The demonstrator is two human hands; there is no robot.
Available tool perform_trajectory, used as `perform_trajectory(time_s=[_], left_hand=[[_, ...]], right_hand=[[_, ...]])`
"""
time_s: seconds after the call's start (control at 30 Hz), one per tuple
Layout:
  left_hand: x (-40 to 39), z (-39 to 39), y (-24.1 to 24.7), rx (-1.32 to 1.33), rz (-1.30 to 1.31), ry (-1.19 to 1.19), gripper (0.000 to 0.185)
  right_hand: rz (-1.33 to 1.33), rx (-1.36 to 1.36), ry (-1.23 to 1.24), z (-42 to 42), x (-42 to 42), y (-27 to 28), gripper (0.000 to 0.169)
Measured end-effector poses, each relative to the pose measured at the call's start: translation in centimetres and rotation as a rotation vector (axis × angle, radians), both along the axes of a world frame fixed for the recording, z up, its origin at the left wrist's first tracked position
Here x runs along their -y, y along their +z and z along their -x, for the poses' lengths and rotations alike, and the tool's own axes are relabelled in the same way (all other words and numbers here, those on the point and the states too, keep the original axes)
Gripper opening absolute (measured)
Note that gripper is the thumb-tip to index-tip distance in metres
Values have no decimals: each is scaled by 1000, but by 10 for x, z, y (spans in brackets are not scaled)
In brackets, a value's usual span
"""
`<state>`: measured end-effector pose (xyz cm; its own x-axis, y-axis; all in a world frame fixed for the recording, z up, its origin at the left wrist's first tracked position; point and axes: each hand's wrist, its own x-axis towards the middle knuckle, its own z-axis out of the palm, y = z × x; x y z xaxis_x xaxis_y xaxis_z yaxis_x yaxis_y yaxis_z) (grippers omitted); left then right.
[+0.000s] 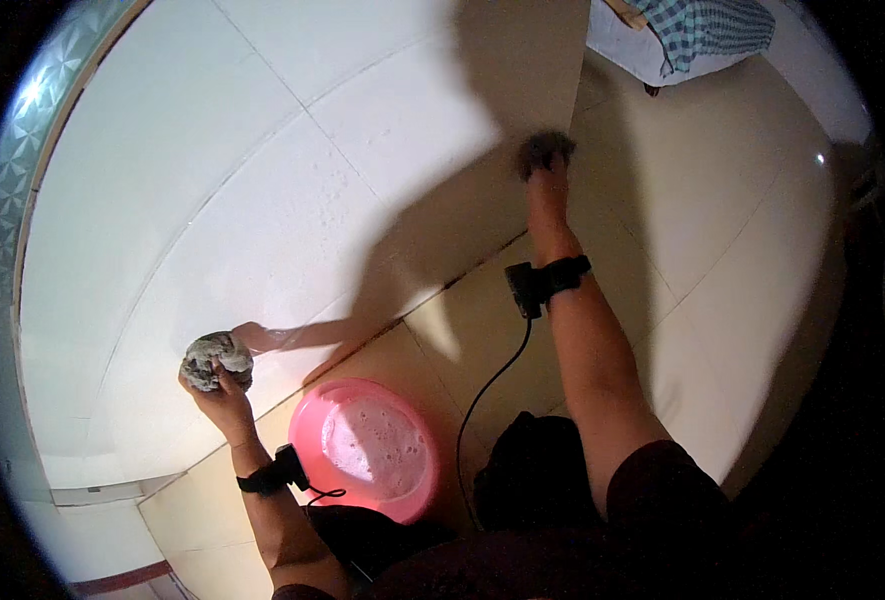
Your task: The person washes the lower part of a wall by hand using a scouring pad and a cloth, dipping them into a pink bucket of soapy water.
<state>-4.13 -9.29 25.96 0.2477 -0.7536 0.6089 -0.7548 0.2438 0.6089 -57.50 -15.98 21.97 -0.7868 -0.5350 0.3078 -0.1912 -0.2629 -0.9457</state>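
Note:
My left hand grips a bunched grey cloth close to the white tiled wall at the left. My right hand reaches forward, closed on a dark, blurred scrubber or cloth at the shaded far end of the wall; whether it touches the tiles I cannot tell. Between my arms, a pink plastic basin of sudsy water stands on the floor beside the wall's foot. A black strap with a small device and a cable is on each forearm.
Beige floor tiles extend to the right of the wall. A bed or low seat with white fabric and a checked cloth stands at the far right. The right forearm's cable hangs beside the basin. My shadow covers part of the wall.

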Motion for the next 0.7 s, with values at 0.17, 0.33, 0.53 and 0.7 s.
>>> perform_trajectory(time_s=[0.17,0.33,0.53,0.7], left_hand=[[1,3,0,25,24,5,42],[1,1,0,-26,16,-27,45],[1,-4,-4,40,22,28,44],[5,-9,-7,51,26,78,49]], right_hand=[[398,-879,-50,-54,8,38,52],[245,-766,-209,-52,20,5,53],[-235,563,194,-8,7,-106,60],[-551,385,263,-61,1,-153,58]])
